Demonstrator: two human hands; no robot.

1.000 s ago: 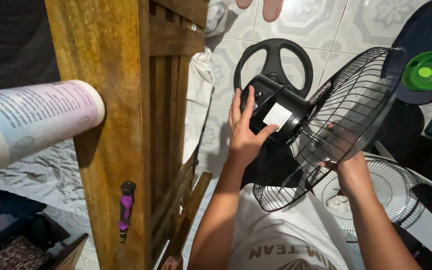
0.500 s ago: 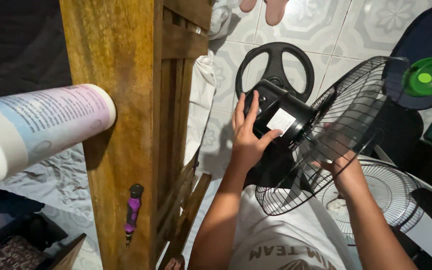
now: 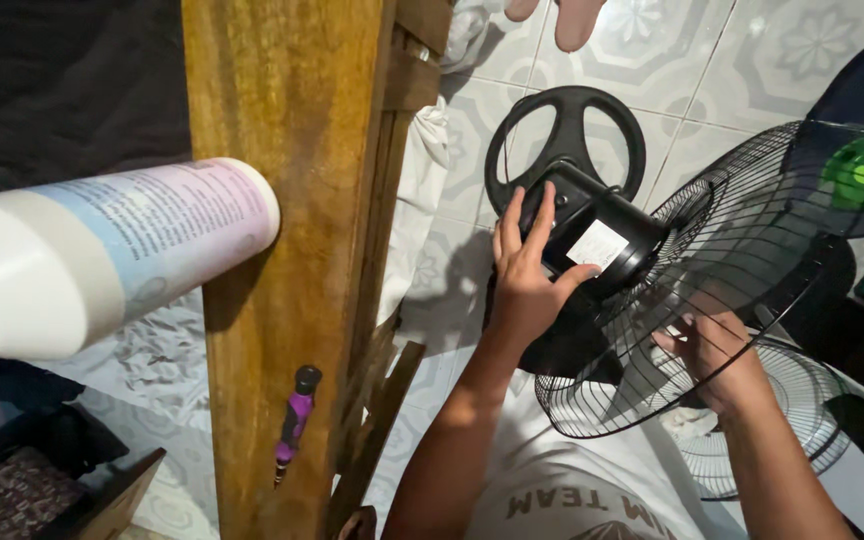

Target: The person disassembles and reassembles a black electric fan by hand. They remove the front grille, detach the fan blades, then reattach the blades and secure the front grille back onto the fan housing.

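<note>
Left hand (image 3: 527,285) lies flat and spread on the black fan motor (image 3: 592,235), fingers wide over its back casing, steadying it rather than clamping it. Right hand (image 3: 712,350) is behind the black wire fan guard (image 3: 712,290), seen through the wires; its fingers curl in toward the guard's near edge, but whether they pinch a wire I cannot tell. The fan sits right of centre, tipped over above the tiled floor (image 3: 702,70), its round black base (image 3: 564,135) just beyond the motor on the far side.

Progress, as I judge it: the fan looks partly stripped. A second, paler guard (image 3: 812,420) lies loose lower right, and a green hub (image 3: 857,175) with a dark blade shows far right, apparently off the shaft. The rear guard is on the motor yet.

On the left, a purple screwdriver (image 3: 295,420) rests against the wooden post (image 3: 282,200), untouched; a white bottle (image 3: 102,260) looms near.
</note>
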